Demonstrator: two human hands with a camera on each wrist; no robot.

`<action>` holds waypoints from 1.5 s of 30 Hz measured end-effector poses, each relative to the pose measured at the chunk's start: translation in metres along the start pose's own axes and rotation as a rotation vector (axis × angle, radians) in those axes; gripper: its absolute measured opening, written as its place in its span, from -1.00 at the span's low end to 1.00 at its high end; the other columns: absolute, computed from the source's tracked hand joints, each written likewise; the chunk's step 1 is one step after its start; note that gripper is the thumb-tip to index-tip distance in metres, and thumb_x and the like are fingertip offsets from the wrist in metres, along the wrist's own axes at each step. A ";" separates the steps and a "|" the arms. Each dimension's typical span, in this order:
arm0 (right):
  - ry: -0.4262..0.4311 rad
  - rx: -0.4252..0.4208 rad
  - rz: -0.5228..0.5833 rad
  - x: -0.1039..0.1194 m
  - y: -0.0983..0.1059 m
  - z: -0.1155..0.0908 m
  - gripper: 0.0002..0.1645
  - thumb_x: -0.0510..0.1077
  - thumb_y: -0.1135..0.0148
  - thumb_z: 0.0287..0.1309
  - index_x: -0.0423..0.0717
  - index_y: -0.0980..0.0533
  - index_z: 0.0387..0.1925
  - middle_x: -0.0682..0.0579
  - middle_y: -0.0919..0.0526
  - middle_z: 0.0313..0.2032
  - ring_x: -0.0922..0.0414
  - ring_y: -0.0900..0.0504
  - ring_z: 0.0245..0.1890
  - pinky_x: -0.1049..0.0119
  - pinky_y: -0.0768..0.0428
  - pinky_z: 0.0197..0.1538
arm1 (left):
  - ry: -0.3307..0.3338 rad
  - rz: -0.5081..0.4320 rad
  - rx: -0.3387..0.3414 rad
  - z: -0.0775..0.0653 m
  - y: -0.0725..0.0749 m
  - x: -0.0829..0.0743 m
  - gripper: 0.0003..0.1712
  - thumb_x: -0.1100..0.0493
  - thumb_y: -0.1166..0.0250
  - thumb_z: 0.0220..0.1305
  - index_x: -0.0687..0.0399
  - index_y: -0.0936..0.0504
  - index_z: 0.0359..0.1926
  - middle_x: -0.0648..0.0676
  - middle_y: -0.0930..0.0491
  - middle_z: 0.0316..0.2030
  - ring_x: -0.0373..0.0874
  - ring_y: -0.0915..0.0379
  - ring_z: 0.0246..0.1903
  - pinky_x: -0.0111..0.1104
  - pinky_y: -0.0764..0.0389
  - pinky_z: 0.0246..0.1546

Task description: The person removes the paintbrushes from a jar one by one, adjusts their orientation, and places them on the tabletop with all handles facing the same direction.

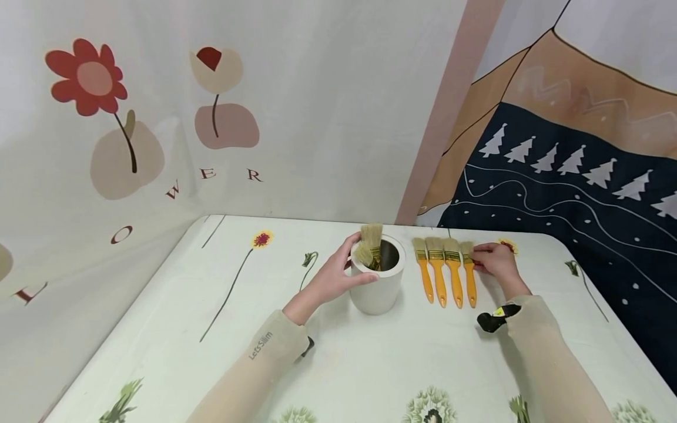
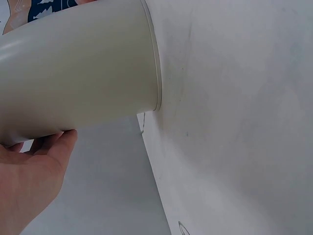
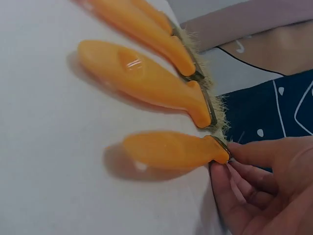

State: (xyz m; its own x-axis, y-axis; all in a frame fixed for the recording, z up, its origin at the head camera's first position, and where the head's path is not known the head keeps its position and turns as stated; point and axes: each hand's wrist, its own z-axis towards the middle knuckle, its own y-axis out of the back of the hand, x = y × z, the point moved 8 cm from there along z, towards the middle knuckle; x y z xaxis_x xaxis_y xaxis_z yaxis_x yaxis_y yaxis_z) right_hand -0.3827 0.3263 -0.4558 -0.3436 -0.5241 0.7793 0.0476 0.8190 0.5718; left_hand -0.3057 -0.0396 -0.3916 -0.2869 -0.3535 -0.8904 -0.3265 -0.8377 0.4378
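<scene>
A white cylindrical holder (image 1: pixel 376 296) stands upright on the table, and my left hand (image 1: pixel 333 278) grips its left side, thumb across the front. Inside it are paintbrushes (image 1: pixel 372 239), bristles up; their handles are hidden. Several paintbrushes with orange handles lie side by side to its right, bristles toward the back. At the rightmost paintbrush (image 1: pixel 469 275), my right hand (image 1: pixel 497 265) pinches the metal band; the right wrist view shows thumb and fingers on this band (image 3: pixel 224 150). In the left wrist view, fingers (image 2: pixel 61 147) touch the holder's wall (image 2: pixel 83 73).
Next to the pinched brush lie other paintbrushes (image 1: pixel 436 273), close together. The table (image 1: pixel 338 376) has a white cloth printed with flowers. Behind it hang a pale printed curtain (image 1: pixel 328 117) and a dark blue one with trees (image 1: pixel 582 194).
</scene>
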 end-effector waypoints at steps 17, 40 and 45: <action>0.006 -0.062 -0.113 0.003 0.000 -0.001 -0.56 -0.15 -0.16 0.38 -0.36 -0.49 0.15 -0.28 -0.59 -0.05 0.28 -0.56 -0.49 0.64 -0.53 -0.52 | -0.013 0.002 0.002 -0.001 0.000 -0.001 0.12 -0.13 -0.44 0.18 -0.06 0.04 0.57 0.05 -0.06 0.55 0.03 -0.05 0.52 0.00 -0.29 0.47; 0.129 -0.091 0.184 -0.009 0.002 0.049 -0.60 -0.05 -0.31 0.29 -0.15 -0.53 0.08 0.08 -0.64 -0.20 0.35 -0.66 -0.43 0.53 -0.71 -0.32 | 0.000 -0.009 -0.003 0.001 0.001 0.002 0.14 -0.18 -0.45 0.16 -0.11 0.04 0.58 0.02 -0.09 0.54 0.02 -0.04 0.52 0.01 -0.28 0.48; 0.151 -0.064 0.228 0.006 -0.008 0.040 -0.57 0.05 -0.39 0.21 -0.02 -0.57 0.05 0.11 -0.67 -0.16 0.30 -0.69 -0.32 0.55 -0.70 -0.25 | -0.005 -0.012 -0.002 0.001 0.001 0.000 0.13 -0.16 -0.45 0.16 -0.10 0.03 0.57 0.02 -0.09 0.54 0.02 -0.05 0.52 0.00 -0.28 0.48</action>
State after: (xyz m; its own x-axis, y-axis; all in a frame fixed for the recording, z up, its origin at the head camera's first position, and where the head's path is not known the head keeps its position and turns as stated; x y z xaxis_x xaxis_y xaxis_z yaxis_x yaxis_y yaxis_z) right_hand -0.4222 0.3260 -0.4655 -0.1739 -0.3606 0.9164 0.1681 0.9060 0.3884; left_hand -0.3066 -0.0400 -0.3915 -0.2869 -0.3411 -0.8952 -0.3282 -0.8429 0.4264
